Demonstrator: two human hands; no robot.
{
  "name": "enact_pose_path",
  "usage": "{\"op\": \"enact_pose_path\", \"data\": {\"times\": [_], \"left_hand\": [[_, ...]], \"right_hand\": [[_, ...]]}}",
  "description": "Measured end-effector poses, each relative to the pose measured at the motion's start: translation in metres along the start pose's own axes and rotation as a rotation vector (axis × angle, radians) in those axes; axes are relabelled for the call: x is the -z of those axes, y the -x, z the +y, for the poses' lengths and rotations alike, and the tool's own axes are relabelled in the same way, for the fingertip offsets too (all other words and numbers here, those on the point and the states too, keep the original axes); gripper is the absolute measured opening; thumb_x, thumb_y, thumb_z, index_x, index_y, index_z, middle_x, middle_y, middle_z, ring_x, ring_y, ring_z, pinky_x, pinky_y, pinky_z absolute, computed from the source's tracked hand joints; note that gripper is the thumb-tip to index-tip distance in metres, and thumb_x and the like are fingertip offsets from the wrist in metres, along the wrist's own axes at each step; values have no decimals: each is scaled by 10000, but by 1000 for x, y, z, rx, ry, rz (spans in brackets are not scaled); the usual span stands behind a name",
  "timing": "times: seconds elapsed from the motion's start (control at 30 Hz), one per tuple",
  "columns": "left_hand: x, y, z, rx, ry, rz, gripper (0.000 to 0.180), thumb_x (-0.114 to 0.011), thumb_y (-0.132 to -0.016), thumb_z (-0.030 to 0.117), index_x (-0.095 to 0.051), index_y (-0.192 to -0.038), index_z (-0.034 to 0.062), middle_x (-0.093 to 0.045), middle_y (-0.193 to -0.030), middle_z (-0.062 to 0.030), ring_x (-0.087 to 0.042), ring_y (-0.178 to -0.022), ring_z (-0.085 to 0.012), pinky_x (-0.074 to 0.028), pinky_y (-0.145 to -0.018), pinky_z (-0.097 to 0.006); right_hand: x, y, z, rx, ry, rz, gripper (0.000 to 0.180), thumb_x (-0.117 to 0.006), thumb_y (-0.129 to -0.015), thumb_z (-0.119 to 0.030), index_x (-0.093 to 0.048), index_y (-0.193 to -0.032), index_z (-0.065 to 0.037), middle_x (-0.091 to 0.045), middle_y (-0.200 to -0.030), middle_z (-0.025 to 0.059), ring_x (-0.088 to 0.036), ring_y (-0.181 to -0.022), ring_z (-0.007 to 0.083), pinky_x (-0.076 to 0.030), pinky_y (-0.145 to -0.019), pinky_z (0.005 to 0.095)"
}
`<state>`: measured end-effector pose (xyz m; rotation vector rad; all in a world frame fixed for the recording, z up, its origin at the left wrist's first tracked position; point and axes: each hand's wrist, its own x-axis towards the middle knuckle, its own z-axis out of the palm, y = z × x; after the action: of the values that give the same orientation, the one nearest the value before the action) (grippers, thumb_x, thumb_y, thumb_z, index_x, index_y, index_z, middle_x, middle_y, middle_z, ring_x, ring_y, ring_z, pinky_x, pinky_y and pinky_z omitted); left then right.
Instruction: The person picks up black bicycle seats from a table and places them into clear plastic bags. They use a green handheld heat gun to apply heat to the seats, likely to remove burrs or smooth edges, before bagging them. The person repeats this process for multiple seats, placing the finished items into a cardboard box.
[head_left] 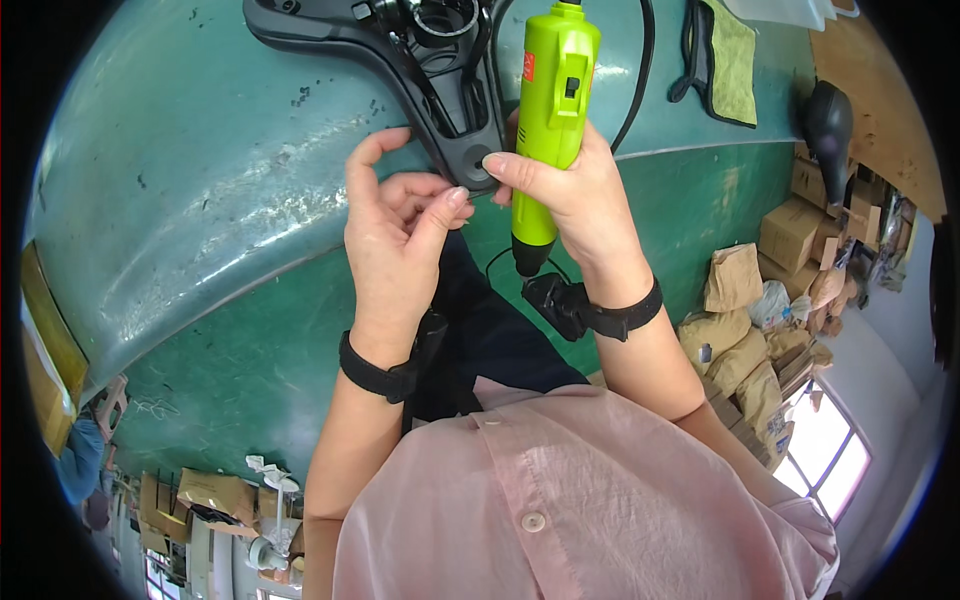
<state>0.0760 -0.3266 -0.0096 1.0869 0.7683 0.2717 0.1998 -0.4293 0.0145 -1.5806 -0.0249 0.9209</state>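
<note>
From my remote view, a glossy green worktop (210,170) shows pale, mottled glare and dark specks. At its near edge, between the hands, lies a matte black branching frame (462,125), its narrow arm ending in a rounded tip with a hole. I see the right hand (594,195) wrapped firmly round a lime-green barrel-shaped power screwdriver (553,105), smooth-shelled, with a dark slide switch and a tapered black nose pointing toward the body; its thumb tip meets the frame's end. The left hand (392,235) curls at that end; I can't tell whether its fingertips pinch anything. The upper edge cuts off the frame, and the screwdriver hides most right-hand fingers.
</note>
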Motion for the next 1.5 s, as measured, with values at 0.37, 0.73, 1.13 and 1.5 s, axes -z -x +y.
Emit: {"op": "enact_pose_path", "data": {"times": [0.37, 0.73, 1.13, 1.5], "left_hand": [[2, -3, 2, 0, 15, -38, 553, -623, -872, -25, -309, -1325, 25, -632, -858, -96, -662, -740, -177, -559, -712, -276], [-5, -1, 9, 40, -32, 40, 557, -643, -831, -38, -338, -1292, 24, -593, -886, -109, -643, -668, -162, -550, -661, -256], [-1, -16, 51, -713, -1216, -30, 576, -785, -622, 63, -585, -1156, 138, -432, -1311, -134, -352, -1252, -337, -256, -1059, -429], [-48, -67, 150, -1234, -1755, -818, 488, -773, -640, 111, -551, -1072, 60, -475, -1371, -37, -349, -1368, -243, -256, -1132, -472]], "right_hand": [[3, -1, 3, 27, 19, -10, 438, -789, -734, -78, -525, -1069, 22, -595, -854, 73, -608, -644, 153, -525, -593, 276], [3, -1, 6, 39, 22, -16, 419, -794, -736, -86, -527, -1045, 9, -596, -850, 70, -611, -646, 152, -516, -590, 269], [-6, 5, 26, 287, 272, 179, 677, -835, -630, -145, -518, -1208, 9, -649, -1023, 145, -642, -932, 237, -513, -816, 331], [-19, 16, 23, 320, 349, 370, 734, -856, -628, -172, -493, -1225, 52, -636, -1089, 187, -621, -1035, 294, -487, -893, 352]]}}
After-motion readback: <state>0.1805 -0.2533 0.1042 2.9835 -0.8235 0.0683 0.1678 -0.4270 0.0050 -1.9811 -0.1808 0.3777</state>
